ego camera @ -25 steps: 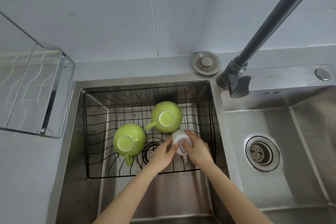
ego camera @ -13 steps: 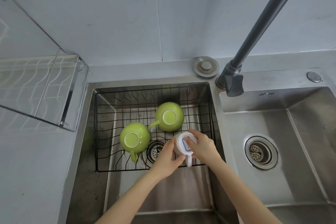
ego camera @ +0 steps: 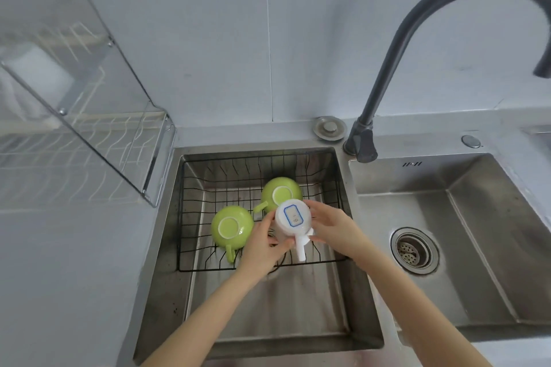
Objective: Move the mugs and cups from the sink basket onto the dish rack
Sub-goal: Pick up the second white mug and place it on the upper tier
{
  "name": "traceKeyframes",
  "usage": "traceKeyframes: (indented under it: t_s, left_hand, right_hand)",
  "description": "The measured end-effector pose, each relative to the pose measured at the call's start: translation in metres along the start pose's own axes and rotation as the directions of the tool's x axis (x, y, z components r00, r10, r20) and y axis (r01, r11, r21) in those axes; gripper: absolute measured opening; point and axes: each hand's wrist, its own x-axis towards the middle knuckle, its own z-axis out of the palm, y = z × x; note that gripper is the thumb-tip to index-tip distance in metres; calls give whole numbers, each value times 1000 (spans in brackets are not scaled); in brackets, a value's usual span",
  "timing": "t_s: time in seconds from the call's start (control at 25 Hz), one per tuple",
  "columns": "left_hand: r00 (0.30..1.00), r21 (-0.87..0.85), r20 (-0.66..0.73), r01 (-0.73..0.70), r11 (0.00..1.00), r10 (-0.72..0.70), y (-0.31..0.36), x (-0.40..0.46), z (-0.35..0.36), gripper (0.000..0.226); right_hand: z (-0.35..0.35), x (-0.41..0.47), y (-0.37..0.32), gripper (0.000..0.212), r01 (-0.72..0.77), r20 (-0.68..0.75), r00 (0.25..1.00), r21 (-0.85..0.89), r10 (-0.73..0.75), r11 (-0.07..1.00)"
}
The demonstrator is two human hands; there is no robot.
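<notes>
both hands hold one white cup (ego camera: 291, 219) upside down over the black wire sink basket (ego camera: 190, 247), which sits in the left basin of a steel double sink (ego camera: 325, 322). the left hand (ego camera: 262, 243) wraps the cup's left side, fingers curled around the wall and thumb under its near edge; the right hand (ego camera: 332, 225) closes on the right side, fingertips touching the rim of the base and thumb by the handle. the cup's base faces up and carries a blue-bordered label, and its white handle points down toward the person. two green mugs lie upside down in the basket: the left green mug (ego camera: 231, 226) just beside the left hand, handle pointing toward the near side, and the back green mug (ego camera: 281, 192) partly hidden behind the white cup, handle pointing left. whether the white cup touches the back mug cannot be told. the dish rack (ego camera: 89, 140), white wire behind a clear panel, stands on the counter to the left of the sink. a dark curved faucet (ego camera: 384, 74) rises between the two basins.
</notes>
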Motion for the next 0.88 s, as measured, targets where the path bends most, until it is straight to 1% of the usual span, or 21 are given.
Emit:
traceKeyframes:
  t_s: [0.12,0.2,0.32,0.36,0.44,0.48,0.6,0.72,0.88]
  left_hand:
    - [995,10,-50,-83,997,83,12,-11,-19,62]
    - [986,36,-87,-136,990,139,20,-23,-32,63]
    - [967,74,-109,-225,972,232,30,-41,-53,56]
    - [961,94,-114,-243,965,253,32,-48,-60,58]
    - [952,124,-137,-258,958,274,30,-58,-76,73]
    - [950,125,-145,-261,957,278,29,-61,-85,76]
    - [936,142,-167,-288,947,310,29,-73,-116,69]
    - [900,153,-207,-356,922,383,31,-84,-151,72]
    - [876,132,-243,-396,909,417,42,-101,-200,56]
  right_hand:
    - [5,-21,-17,51,129,-37,990,-148,-136,980]
    - [11,-33,-31,54,197,-52,976,-191,-210,962]
    - [21,-46,-47,55,275,-57,955,-211,-292,938]
    - [25,-50,-52,56,293,-57,948,-213,-312,932]
    - [35,-56,-65,57,322,-58,939,-206,-340,924]
    - [41,-58,-72,56,340,-59,932,-201,-358,919]
    - [58,-65,-97,54,406,-60,902,-213,-427,889]
    - [75,-70,-123,51,465,-73,869,-216,-489,858]
    - [100,-74,-163,53,551,-104,806,-227,-583,803]
